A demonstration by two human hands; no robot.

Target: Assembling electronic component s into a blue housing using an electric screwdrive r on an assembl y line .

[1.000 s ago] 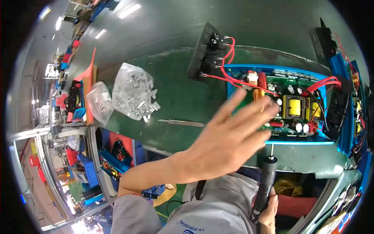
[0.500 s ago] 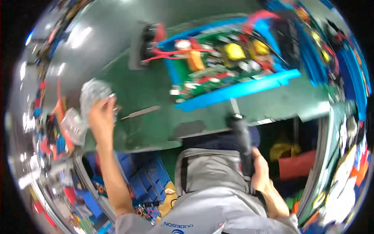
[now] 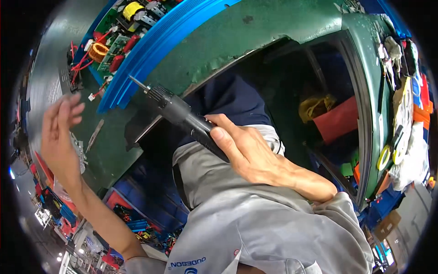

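My right hand is wrapped round a black electric screwdriver, held slanting across my lap. Its thin bit points up and left, close to the blue metal frame. Inside that frame lies a green circuit board with a yellow-wrapped coil, an orange ring coil and red wires. Over at the left, my left hand is raised with loosely bent fingers apart, and nothing shows in them. Beside it, a slim metal tool rests on the green bench mat. Clear plastic and small parts are partly hidden by the hand.
The bench's torn front edge runs above my knees. On the right stands a dark metal bench leg, with a red piece and a yellow bundle underneath. Rolls of tape and white bags hang farther right. Blue bins sit under the left side.
The view has turned, so the frame and board now appear at upper left. My left hand has come away from the clear plastic bag. The screwdriver now tilts leftward, still in my right hand.
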